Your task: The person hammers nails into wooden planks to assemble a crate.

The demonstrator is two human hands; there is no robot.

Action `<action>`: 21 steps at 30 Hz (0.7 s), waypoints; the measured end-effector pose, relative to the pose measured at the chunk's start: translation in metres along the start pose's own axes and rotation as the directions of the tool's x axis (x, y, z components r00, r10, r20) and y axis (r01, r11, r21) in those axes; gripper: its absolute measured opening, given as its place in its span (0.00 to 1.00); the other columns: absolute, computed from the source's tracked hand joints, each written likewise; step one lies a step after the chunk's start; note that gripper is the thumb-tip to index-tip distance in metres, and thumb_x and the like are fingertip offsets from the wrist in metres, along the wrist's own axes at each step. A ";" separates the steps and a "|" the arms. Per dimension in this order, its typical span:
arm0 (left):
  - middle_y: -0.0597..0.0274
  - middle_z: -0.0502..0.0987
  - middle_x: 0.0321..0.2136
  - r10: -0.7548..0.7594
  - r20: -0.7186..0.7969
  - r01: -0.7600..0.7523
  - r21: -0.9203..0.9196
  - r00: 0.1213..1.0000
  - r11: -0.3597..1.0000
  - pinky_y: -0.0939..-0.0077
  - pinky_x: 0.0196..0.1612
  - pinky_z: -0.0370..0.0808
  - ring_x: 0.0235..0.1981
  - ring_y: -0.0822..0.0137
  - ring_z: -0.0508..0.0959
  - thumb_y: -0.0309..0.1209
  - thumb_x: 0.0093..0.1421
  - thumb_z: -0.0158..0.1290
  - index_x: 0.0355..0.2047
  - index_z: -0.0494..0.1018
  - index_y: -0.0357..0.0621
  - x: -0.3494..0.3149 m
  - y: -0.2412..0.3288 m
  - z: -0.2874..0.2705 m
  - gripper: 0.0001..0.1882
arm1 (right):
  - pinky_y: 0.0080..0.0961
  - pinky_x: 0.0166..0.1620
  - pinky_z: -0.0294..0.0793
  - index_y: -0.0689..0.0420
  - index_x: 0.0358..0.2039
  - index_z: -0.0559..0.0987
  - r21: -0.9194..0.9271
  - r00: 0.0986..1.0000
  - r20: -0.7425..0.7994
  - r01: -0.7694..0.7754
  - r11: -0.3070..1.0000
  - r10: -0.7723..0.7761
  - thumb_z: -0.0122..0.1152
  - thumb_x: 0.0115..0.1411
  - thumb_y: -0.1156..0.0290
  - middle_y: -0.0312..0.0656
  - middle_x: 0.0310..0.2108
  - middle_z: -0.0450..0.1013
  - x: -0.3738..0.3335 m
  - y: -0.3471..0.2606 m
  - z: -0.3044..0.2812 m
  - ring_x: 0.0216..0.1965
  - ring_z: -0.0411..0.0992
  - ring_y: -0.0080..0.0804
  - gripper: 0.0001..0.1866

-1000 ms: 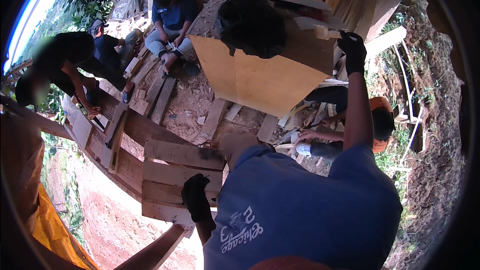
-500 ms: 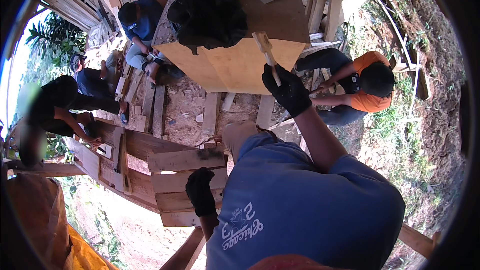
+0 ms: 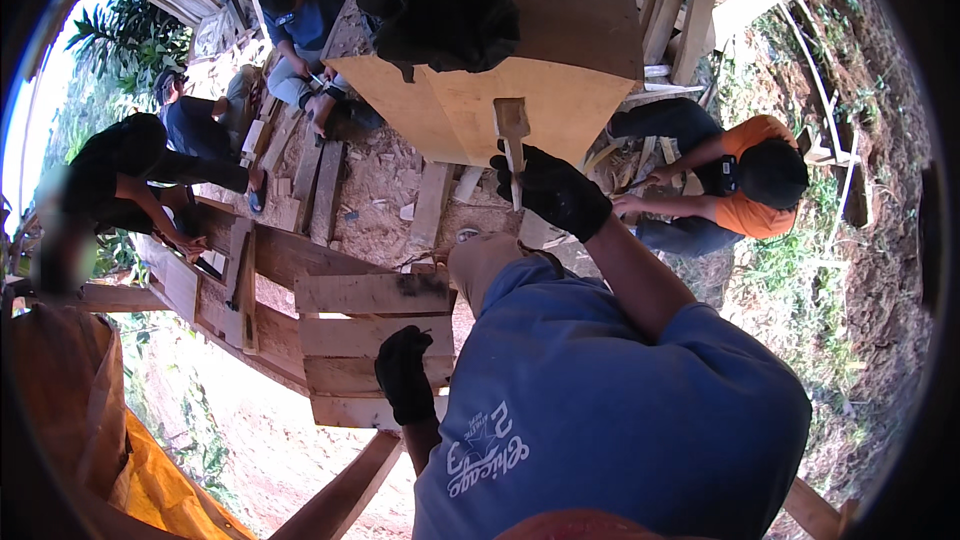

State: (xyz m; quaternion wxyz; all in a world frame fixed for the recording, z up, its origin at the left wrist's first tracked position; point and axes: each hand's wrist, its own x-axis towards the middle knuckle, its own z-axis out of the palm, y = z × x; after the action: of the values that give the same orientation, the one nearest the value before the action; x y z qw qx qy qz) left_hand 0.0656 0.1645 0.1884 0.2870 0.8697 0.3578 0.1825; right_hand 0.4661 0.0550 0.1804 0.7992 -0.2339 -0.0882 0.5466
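Observation:
A rough-cut wooden spatula blank (image 3: 512, 122), with a squared flat head and a narrow handle, stands nearly upright in my right hand (image 3: 560, 192). That hand wears a black glove, and its fingers are closed round the handle in front of the large wooden box. My left hand (image 3: 405, 377), also in a black glove, is over a slatted wooden bench (image 3: 350, 338). Its fingers are curled in, and the glove hides whatever they may hold.
A black plastic bag (image 3: 440, 10) lies on the big plywood box (image 3: 430, 110). A person in orange (image 3: 765, 175) crouches at the right. People in dark clothes (image 3: 305, 15) work at the left. Planks (image 3: 325, 190) and wood chips cover the ground. An orange tarp (image 3: 165, 475) hangs lower left.
My right hand has come down and slightly left, and the spatula blank is now more upright. My left hand stays almost in place. The view has shifted a little.

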 end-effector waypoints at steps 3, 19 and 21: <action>0.52 0.87 0.43 0.047 -0.001 -0.047 0.065 0.999 0.997 0.61 0.54 0.81 0.47 0.55 0.86 0.27 0.64 0.57 0.37 0.86 0.38 -0.013 0.001 0.002 0.08 | 0.41 0.68 0.77 0.62 0.72 0.69 -0.073 0.998 -0.019 -0.064 0.995 0.063 0.62 0.71 0.76 0.49 0.61 0.77 -0.002 0.005 -0.010 0.60 0.79 0.40 0.30; 0.54 0.85 0.41 -0.363 -0.094 0.295 -0.414 0.927 0.861 0.69 0.47 0.83 0.43 0.62 0.85 0.25 0.68 0.54 0.41 0.84 0.33 -0.042 0.020 0.020 0.10 | 0.29 0.46 0.81 0.53 0.44 0.74 -0.768 0.969 -0.237 -0.140 0.624 -0.075 0.78 0.62 0.70 0.33 0.40 0.72 0.001 0.032 -0.088 0.42 0.77 0.25 0.18; 0.55 0.85 0.40 -0.283 -0.113 0.245 -0.271 0.952 0.931 0.69 0.46 0.83 0.43 0.62 0.85 0.25 0.68 0.53 0.40 0.84 0.33 -0.044 0.021 0.017 0.10 | 0.28 0.43 0.80 0.53 0.42 0.73 -0.678 0.939 -0.341 -0.221 0.701 -0.033 0.80 0.61 0.68 0.33 0.37 0.71 0.010 0.034 -0.088 0.39 0.75 0.24 0.19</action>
State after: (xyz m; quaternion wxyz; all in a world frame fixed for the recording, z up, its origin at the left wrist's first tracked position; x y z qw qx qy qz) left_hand 0.0555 0.1142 0.1842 0.3899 0.7534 0.4660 0.2513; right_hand 0.4768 0.0499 0.0861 0.6216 -0.6140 -0.1446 0.4645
